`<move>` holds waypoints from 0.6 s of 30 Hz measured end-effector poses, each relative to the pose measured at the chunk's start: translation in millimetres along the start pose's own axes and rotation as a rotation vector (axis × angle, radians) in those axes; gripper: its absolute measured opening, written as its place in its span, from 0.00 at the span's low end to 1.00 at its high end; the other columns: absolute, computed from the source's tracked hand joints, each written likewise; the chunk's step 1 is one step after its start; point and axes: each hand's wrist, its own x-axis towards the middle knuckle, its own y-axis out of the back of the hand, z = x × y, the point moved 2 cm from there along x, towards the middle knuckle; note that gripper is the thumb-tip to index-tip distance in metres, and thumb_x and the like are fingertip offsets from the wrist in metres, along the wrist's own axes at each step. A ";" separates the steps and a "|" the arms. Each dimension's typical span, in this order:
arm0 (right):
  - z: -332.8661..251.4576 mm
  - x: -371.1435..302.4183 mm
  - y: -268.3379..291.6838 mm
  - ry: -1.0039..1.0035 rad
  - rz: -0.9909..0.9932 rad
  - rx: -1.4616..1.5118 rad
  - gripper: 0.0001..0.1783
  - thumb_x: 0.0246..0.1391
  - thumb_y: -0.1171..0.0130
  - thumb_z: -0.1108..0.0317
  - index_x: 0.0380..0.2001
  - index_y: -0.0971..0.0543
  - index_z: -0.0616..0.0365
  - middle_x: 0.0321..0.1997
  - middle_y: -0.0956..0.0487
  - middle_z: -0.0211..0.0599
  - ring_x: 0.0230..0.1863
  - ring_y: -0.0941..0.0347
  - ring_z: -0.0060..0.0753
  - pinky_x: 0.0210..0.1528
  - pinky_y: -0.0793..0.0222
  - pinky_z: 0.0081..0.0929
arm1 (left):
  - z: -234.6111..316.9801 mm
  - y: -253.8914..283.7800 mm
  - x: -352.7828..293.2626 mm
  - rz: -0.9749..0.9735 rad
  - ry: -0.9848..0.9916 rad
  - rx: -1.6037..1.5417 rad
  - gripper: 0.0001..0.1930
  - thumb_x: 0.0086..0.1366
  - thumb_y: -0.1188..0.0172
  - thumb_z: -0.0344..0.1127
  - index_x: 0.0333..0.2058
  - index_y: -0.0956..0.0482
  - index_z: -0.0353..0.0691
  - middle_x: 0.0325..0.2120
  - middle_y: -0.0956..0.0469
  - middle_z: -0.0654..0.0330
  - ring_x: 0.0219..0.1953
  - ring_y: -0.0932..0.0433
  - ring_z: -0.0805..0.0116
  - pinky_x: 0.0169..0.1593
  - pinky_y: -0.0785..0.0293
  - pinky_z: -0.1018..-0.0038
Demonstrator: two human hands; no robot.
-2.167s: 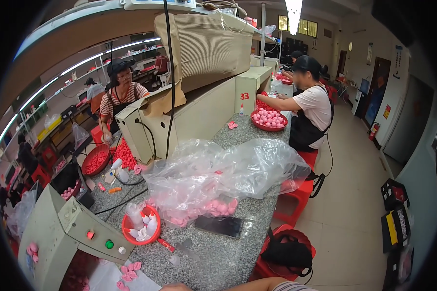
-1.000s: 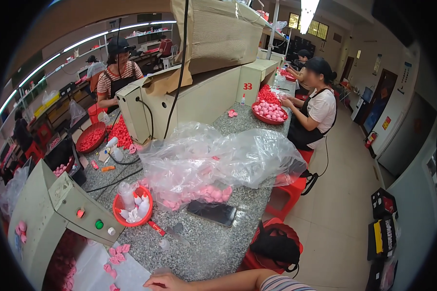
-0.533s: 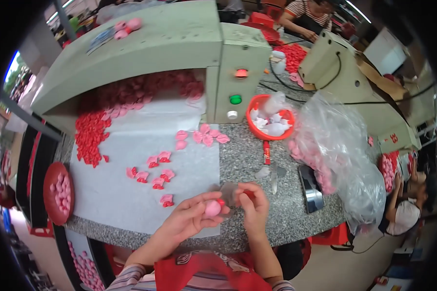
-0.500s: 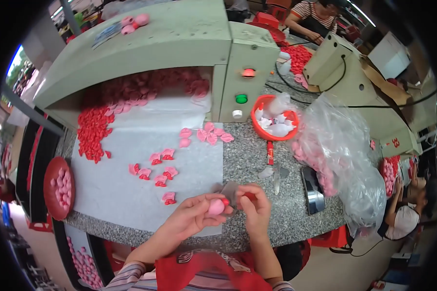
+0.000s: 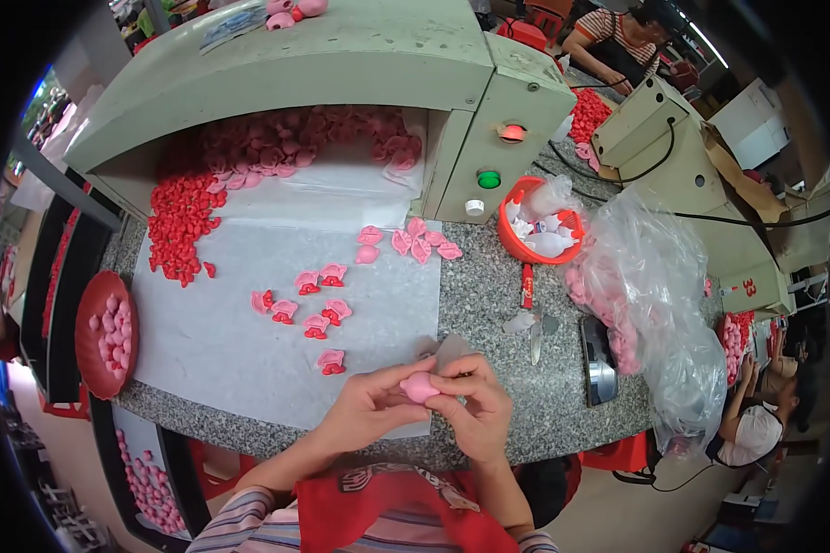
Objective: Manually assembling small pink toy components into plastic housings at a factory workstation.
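Between my hands, just above the near edge of the granite table, is a small round pink piece [image 5: 420,386], perhaps plastic or rubber. My left hand [image 5: 364,403] pinches its left side, and my right hand [image 5: 480,408] has thumb and fingers closed on its right side. Beyond them, several pink pieces with red parts [image 5: 332,361] lie on white paper [image 5: 221,346]. Farther off sits a cluster of plain pink pieces [image 5: 420,241]. A heap of small red pieces [image 5: 180,221] spreads at the paper's far left.
A pale green machine [image 5: 295,78] with a wide opening full of pink pieces stands behind. Right lie a red basket [image 5: 516,241] of white bottles, a knife [image 5: 536,346], a phone [image 5: 599,361] and a clear plastic bag [image 5: 659,276]. A red dish [image 5: 88,355] is left.
My right hand has come left to the pink piece and now grips it together with my left hand. The red bit that showed on the piece is out of sight. The view has shifted slightly.
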 end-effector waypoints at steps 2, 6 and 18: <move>3.2 -0.3 1.6 0.091 -0.010 -0.051 0.12 0.36 0.37 0.78 0.30 0.22 0.61 0.35 0.28 0.35 0.34 0.31 0.25 0.35 0.34 0.18 | 1.9 1.9 -0.5 0.019 -0.062 0.178 0.27 0.51 0.43 0.20 0.52 0.36 0.36 0.38 0.28 0.59 0.37 0.28 0.75 0.39 0.27 0.79; 5.8 -3.0 -0.5 0.047 -0.002 0.053 0.11 0.36 0.37 0.79 0.30 0.22 0.61 0.35 0.28 0.36 0.36 0.31 0.27 0.39 0.35 0.20 | 6.5 4.6 -0.6 0.015 -0.168 0.357 0.26 0.50 0.41 0.21 0.51 0.34 0.38 0.34 0.28 0.60 0.36 0.28 0.75 0.38 0.27 0.80; 11.7 -11.7 -0.6 0.009 -0.005 0.232 0.10 0.39 0.40 0.81 0.29 0.23 0.62 0.37 0.29 0.37 0.39 0.32 0.27 0.42 0.37 0.21 | 10.6 -2.3 -5.6 0.040 -0.231 0.495 0.28 0.47 0.37 0.25 0.49 0.32 0.38 0.28 0.28 0.60 0.32 0.28 0.76 0.37 0.28 0.79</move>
